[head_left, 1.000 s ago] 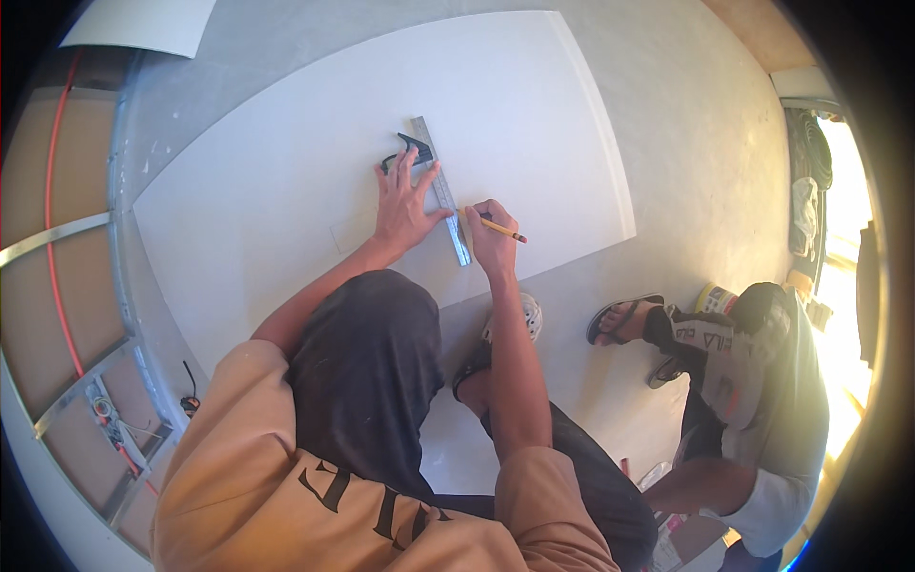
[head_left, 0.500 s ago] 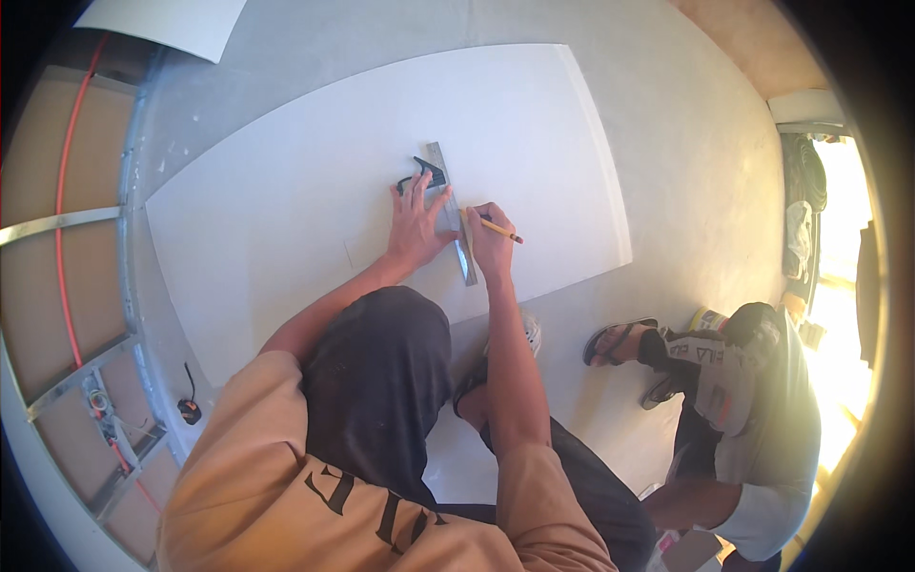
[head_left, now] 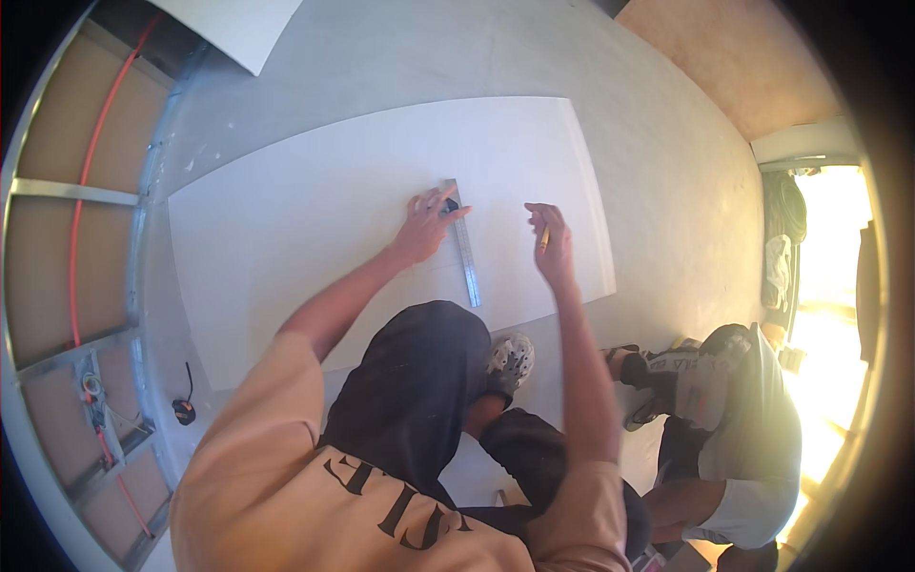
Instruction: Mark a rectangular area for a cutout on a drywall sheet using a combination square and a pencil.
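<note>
A large white board (head_left: 315,205) lies flat on the floor in front of me. On it rests a combination square with a steel blade (head_left: 468,262) and a black head, the head mostly covered by my left hand (head_left: 426,229). That hand's fingers are bent over the head, thumb reaching across the blade. To the right of the blade, my right hand (head_left: 552,243) is raised over the board, holding a yellow pencil (head_left: 544,238). The pencil is apart from the blade, and part of it is hidden in the fingers.
A co-worker (head_left: 743,419) crouches at the right. A black tape measure (head_left: 184,411) lies on the floor at the left, beside a metal stud frame (head_left: 76,192) with a red conduit (head_left: 84,172). Another white panel (head_left: 238,29) stands at the upper left.
My right hand has moved away from the blade to the right with the pencil. My left hand stays at the square's head, its fingers now more over it. The view has shifted.
</note>
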